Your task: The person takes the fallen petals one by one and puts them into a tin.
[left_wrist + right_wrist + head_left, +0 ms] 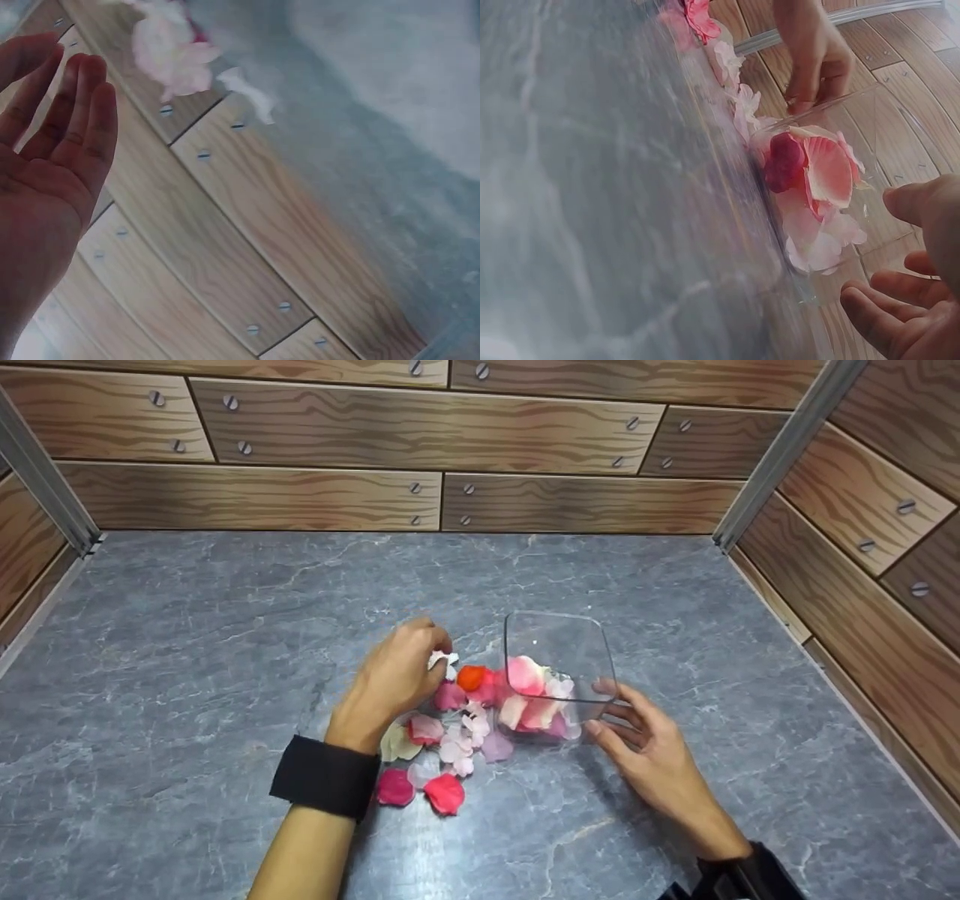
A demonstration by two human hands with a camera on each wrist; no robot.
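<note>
A clear plastic box (559,619) holds several pink, white and purple petals (536,712). My right hand (652,750) rests its fingertips along the box's right side, with thumb and fingers spread and only loosely bent, as the right wrist view also shows. Left of the box lies a loose pile of fabric petals (457,742) in white, pink, red and orange. At the pile's far left edge my left hand (397,667) reaches down, its fingertips right at a white petal (442,660). In the left wrist view, its loosely bent fingers (101,124) show no petal between them.
A grey marbled tabletop (225,645) lies under everything. Wood-patterned panels (420,431) stand at the back and sides, with metal posts (787,450) at the corners. Black bands (326,776) wrap both wrists.
</note>
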